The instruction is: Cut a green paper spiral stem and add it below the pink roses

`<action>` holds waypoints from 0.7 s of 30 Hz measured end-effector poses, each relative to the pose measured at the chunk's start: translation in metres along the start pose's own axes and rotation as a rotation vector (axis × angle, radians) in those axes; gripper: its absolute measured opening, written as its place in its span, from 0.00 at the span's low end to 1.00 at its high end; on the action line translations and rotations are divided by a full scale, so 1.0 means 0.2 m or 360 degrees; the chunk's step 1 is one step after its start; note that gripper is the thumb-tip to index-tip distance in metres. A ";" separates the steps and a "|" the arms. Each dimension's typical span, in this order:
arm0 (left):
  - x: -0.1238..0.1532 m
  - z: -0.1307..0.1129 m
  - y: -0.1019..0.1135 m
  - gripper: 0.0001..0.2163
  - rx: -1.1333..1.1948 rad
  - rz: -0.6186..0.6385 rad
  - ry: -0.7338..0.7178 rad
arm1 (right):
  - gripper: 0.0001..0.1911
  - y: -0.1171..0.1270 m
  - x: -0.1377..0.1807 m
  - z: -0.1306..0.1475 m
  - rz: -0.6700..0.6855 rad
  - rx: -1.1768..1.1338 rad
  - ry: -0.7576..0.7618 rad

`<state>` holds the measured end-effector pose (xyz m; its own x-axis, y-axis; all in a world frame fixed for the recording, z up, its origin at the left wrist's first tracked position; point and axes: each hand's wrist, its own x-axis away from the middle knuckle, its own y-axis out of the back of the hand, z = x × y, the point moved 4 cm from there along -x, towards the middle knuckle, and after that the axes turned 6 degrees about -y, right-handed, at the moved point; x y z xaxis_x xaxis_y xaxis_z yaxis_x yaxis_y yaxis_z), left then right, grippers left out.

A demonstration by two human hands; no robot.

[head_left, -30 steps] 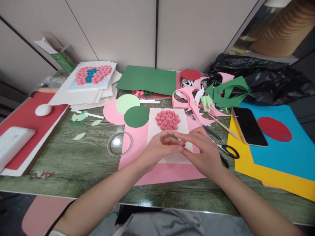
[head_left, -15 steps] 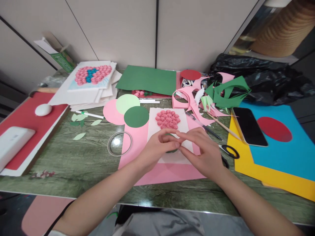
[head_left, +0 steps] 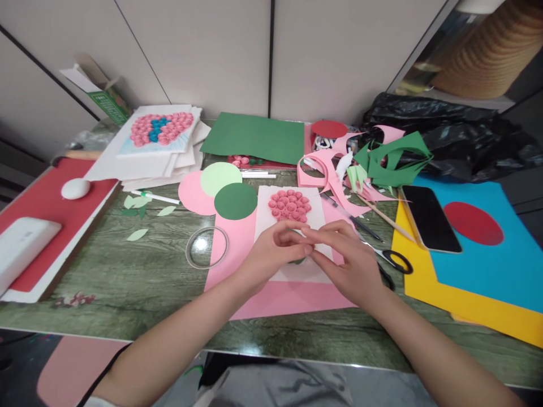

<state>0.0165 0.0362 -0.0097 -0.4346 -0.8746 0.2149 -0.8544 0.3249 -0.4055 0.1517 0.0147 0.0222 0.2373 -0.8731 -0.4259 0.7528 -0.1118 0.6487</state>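
Observation:
My left hand (head_left: 282,249) and my right hand (head_left: 350,254) meet fingertip to fingertip over a white sheet (head_left: 280,274). Their fingers pinch a dark green piece of paper (head_left: 298,261), of which only small parts show below and between the fingers. Just beyond the hands, a cluster of pink rolled paper flowers (head_left: 291,204) sits on the white sheet. Underneath lies a larger pink sheet (head_left: 288,299). Scissors (head_left: 396,261) rest partly hidden beside my right hand, and a roll of clear tape (head_left: 206,247) lies left of my left hand.
Dark green (head_left: 236,201), light green and pink paper circles lie beyond the tape. Cut paper scraps (head_left: 394,161), a pencil and a wooden stick are at back right. A phone (head_left: 430,218) rests on blue and yellow sheets. A finished flower picture (head_left: 159,133) tops papers at back left.
Both hands stay together in nearly the same place, with only slight finger movement. The green piece shows a little differently beneath them.

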 end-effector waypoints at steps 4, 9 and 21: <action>0.00 0.02 0.00 0.14 -0.0003 0.0036 -0.0030 | 0.21 0.01 -0.01 0.01 -0.0069 0.0012 0.0003; 0.00 0.02 -0.02 0.11 0.0046 0.0108 -0.0044 | 0.19 0.00 -0.01 0.01 -0.0071 0.0040 0.0023; -0.01 0.02 0.01 0.13 0.0050 0.0021 -0.0024 | 0.20 0.00 0.00 0.00 -0.0050 -0.0014 0.0046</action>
<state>0.0175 0.0367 -0.0150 -0.4415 -0.8756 0.1961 -0.8391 0.3255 -0.4358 0.1517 0.0146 0.0224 0.2311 -0.8551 -0.4641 0.7656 -0.1345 0.6292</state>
